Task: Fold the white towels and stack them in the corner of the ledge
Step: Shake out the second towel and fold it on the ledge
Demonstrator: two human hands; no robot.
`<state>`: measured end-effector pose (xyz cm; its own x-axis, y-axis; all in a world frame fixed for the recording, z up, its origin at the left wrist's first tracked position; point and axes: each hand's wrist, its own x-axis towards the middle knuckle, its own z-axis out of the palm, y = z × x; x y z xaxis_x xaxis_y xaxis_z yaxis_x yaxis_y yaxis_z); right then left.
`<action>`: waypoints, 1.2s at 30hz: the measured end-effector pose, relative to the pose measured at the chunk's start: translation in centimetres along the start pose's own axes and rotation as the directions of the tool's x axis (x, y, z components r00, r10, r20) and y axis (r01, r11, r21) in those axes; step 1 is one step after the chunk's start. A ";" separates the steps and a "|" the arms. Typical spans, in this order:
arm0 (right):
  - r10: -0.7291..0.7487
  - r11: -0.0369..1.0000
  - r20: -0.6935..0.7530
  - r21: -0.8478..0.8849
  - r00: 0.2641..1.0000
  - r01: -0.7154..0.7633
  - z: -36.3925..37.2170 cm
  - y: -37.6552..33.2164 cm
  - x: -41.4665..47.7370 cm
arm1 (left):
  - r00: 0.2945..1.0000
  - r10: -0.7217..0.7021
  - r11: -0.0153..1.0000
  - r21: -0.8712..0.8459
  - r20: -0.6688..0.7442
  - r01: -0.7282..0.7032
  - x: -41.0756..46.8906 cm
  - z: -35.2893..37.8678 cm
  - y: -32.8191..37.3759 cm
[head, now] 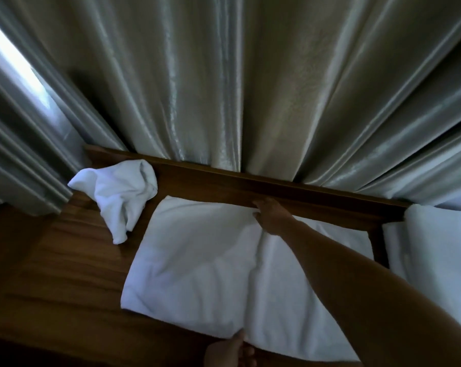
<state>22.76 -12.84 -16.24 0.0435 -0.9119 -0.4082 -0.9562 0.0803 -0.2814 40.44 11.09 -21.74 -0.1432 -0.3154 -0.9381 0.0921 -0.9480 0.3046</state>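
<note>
A large white towel (197,263) lies spread flat on the wooden ledge (65,274), with a fold ridge running down its middle. My right hand (270,215) reaches across to the towel's far edge by the raised wooden back rail and pinches the cloth there. My left hand (230,352) is at the bottom of the view, its thumb on the towel's near edge at the same ridge. A small crumpled white towel (120,197) sits at the far left by the rail. More white towel cloth (436,250) lies at the right.
Shiny grey curtains (224,88) hang right behind the back rail (316,197) and down the left side, with a strip of bright window at the far left. Bare wood shows to the left of the spread towel.
</note>
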 end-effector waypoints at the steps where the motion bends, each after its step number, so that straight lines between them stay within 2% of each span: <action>1: -0.006 1.000 0.037 -0.026 0.999 0.007 0.2 -0.3 0.9 | 1.000 0.011 0.999 -0.046 -0.026 -0.012 0.3 0.2 -0.2; 6: 0.046 0.984 0.067 -0.177 0.997 -0.033 1.4 -0.5 3.0 | 0.976 -0.010 0.985 -0.172 -0.219 -0.029 -0.5 1.2 -0.8; 11: 0.034 0.980 0.111 -0.201 0.993 -0.011 0.8 -0.2 2.4 | 0.945 -0.052 0.953 -0.297 -0.324 -0.049 -1.5 2.7 -0.6; 13: 0.044 0.996 0.062 -0.084 0.997 -0.038 0.6 0.1 1.8 | 0.927 -0.004 0.947 -0.298 -0.375 -0.117 -2.0 3.4 -0.8; 17: 0.041 0.994 0.023 0.098 0.999 -0.043 -0.5 0.0 0.3 | 0.921 0.119 0.924 -0.299 -0.372 -0.240 -2.8 3.8 -1.4; 21: 0.059 0.970 -0.058 0.241 0.997 -0.044 -1.4 0.6 -0.6 | 0.957 0.152 0.871 -0.424 -0.249 -0.248 -4.1 3.2 -1.2; 23: 0.134 0.869 0.033 0.477 0.990 -0.133 -3.1 0.4 -1.5 | 0.955 0.222 0.861 -0.421 -0.195 -0.286 -5.3 2.6 -1.3; 24: 0.148 0.847 0.003 0.517 0.989 -0.128 -4.0 0.4 -2.0 | 0.947 0.268 0.860 -0.399 -0.175 -0.318 -5.8 2.4 -1.3; 26: 0.129 0.867 -0.013 0.486 0.992 -0.106 -5.9 0.8 -2.8 | 0.940 0.314 0.861 -0.377 -0.134 -0.341 -6.9 1.7 -1.2; 29: 0.187 0.755 -0.003 0.640 0.982 -0.142 -9.2 1.7 -5.2 | 0.940 0.318 0.869 -0.359 -0.121 -0.340 -8.8 0.3 0.5; 33: 0.237 0.606 -0.027 0.786 0.971 -0.126 -13.8 3.3 -8.4 | 0.872 0.433 0.844 -0.236 -0.230 -0.482 -12.4 -2.8 4.8; 36: 0.261 0.588 -0.026 0.797 0.965 -0.138 -16.8 4.8 -10.7 | 0.799 0.547 0.799 -0.131 -0.250 -0.587 -15.2 -5.0 9.5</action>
<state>12.83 -9.44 1.41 -0.2155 -0.8693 -0.4448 -0.3371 0.4937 -0.8017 48.41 7.12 -5.44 0.1820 -0.7596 -0.6245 0.2865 -0.5666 0.7726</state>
